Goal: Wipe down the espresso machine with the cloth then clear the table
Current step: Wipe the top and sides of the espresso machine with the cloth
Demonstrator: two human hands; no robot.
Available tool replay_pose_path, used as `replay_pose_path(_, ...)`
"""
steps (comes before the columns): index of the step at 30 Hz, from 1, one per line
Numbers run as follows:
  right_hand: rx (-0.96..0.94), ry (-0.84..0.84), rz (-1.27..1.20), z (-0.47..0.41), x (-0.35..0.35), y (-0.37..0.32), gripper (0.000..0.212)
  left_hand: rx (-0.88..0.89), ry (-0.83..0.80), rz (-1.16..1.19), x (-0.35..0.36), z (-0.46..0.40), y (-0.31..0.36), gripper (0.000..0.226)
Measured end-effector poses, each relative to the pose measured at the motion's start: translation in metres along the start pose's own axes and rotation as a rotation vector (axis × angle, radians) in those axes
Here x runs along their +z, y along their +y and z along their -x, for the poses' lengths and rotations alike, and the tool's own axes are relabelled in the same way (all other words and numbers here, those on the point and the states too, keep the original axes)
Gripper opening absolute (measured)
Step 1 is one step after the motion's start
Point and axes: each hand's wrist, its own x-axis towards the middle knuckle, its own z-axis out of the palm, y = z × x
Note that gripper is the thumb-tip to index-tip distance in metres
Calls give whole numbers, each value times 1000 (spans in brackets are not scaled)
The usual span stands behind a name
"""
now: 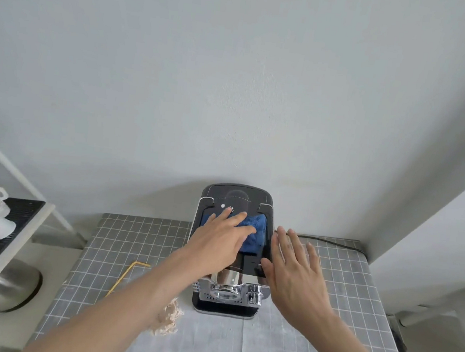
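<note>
- The left hand (221, 238) lies flat, fingers spread, pressing the blue cloth (251, 231) onto the espresso machine (230, 260), on its black top.
- The right hand (293, 267) is open too, fingers straight against the machine's right edge, holding nothing.
- The top's long axis runs front to back, so I reckon the left hand wipes along it.
- A straw (125, 277) and a crumpled tissue (169, 317) wait left of the machine on the tabletop (330, 270).

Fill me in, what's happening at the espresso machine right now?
A person is wiping the top of the espresso machine. The left hand presses a blue cloth flat on the black top panel, while the right hand rests open against the machine's right side. A yellow straw and a crumpled tissue lie on the checked tablecloth, not yet cleared.
</note>
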Motion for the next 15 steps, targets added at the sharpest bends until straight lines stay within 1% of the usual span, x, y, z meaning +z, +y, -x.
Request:
replay_pose_path(4,-21,-9,-4,-1,-1,2,66,20,18,-10,-2,-30,-10,43)
replay_pose_path(8,-45,-24,10,-2,-3,6,66,62,29,61,-2,-44,-15,45)
replay_pose_path(13,-56,-33,36,-3,-6,6,66,104,32,151,0,-15,-11,44)
replay_pose_path(15,-63,-37,47,-3,-6,7,67,149,2,148,0,3,-8,47)
